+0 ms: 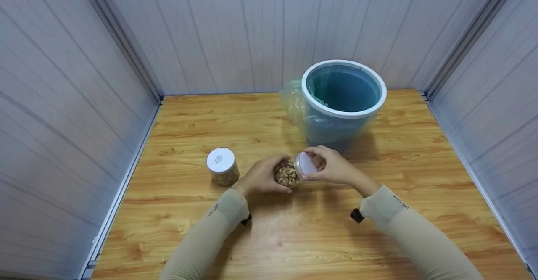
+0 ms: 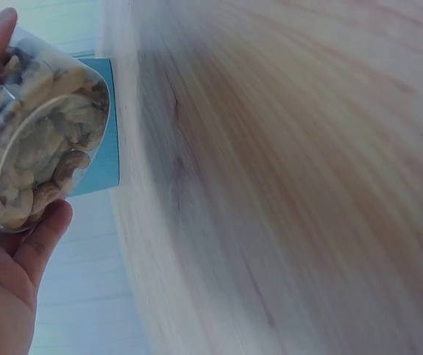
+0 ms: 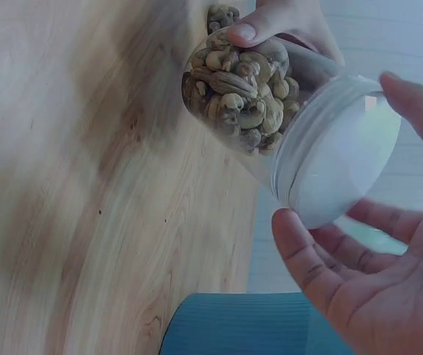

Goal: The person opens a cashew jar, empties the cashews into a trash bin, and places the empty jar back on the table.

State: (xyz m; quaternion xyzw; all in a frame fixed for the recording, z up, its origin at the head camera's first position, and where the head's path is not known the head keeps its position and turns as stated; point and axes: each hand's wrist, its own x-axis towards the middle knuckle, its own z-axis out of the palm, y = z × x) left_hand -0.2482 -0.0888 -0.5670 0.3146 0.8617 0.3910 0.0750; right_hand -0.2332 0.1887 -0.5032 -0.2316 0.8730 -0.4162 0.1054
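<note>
Where the left hand [image 1: 262, 177] and right hand [image 1: 336, 168] work: a wood-grained tabletop [image 1: 277, 242] spreads beneath them, pale panelled walls [image 1: 260, 32] beyond and to either side.
Bin: a blue bin [image 1: 336, 132] with a white rim stands beyond the right hand, a thin greenish bag [image 1: 295, 103] bulging outside it.
Left grip: fingers and thumb clamped round a clear jar of nuts [image 1: 286, 175], which lies tilted between the hands, lidded end toward the right hand.
Right grip: thumb and fingers pinch the rim of its white lid [image 1: 308, 165].
Second jar: a white-topped jar [image 1: 222, 166] stands upright, just left of the left hand.
Hard to make out: whether the lid is loose; the mark on the second jar's top.
Cut off: the sleeves [image 1: 210, 229], and the held jar in the left wrist view.
</note>
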